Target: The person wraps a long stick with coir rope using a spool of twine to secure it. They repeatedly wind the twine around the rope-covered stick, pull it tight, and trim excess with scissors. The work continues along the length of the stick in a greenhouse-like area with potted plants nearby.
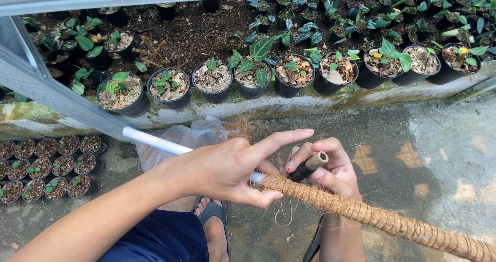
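the left hand (227,171) has its grip clamped round the white pipe (155,143) where the coir wrap (372,215) begins, index finger stretched out. the right hand (330,171), just beside and behind, is closed on a dark spool (309,166) of thread. the pole's long axis runs from upper left to lower right, above a concrete floor (439,153) edged by a ledge of potted seedlings (289,76).

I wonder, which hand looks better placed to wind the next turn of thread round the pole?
Probably the right hand: it holds the spool beside the end of the coir wrap, while the left hand grips the white pipe.
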### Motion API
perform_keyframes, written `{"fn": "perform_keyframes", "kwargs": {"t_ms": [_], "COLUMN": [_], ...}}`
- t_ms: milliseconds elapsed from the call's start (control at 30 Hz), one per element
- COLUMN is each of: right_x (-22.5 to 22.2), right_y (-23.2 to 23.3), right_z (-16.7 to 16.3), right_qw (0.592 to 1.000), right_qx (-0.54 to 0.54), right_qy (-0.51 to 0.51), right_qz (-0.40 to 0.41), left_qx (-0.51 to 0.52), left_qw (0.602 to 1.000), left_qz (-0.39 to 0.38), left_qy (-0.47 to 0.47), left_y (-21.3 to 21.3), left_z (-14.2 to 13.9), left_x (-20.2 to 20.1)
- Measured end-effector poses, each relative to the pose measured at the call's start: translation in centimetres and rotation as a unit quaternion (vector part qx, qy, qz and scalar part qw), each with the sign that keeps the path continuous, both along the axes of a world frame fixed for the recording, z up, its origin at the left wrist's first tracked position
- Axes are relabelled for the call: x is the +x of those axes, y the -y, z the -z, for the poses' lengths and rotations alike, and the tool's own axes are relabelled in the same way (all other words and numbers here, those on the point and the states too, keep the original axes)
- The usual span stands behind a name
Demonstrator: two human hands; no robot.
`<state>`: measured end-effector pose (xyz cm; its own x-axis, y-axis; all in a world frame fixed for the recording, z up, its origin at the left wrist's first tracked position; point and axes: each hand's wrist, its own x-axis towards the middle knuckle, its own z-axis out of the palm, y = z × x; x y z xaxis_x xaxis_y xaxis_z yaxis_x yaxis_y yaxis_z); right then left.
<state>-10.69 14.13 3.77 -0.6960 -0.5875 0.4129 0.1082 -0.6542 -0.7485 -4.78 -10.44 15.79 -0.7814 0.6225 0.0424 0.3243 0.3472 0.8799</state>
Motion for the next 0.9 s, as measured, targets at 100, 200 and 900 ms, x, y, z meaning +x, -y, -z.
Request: {"fn": "perform_keyframes", "kwargs": {"t_ms": [100,200,900], "right_x": [-0.6,-0.7,-1.8], "right_y": [-0.4,-0.2,-0.8], "right_z": [-0.3,-0.5,1.9], "right_qw": [0.998,0.999,0.994], "right_qx": [-0.009,0.042,-0.026], "right_qy": [-0.031,-0.021,0.002], "right_qz": [-0.053,-0.008,0.108], "left_qx": [0.005,-0.03,-0.042], "left_qw": [0.999,1.0,0.998], "left_qz": [0.004,-0.002,-0.03], "left_qy": [-0.039,0.0,-0.046], "left_y": [-0.2,-0.3,0.4], "left_z": [-0.2,-0.2,-0.4], "left_x": [0.0,-0.2,-0.4]}}
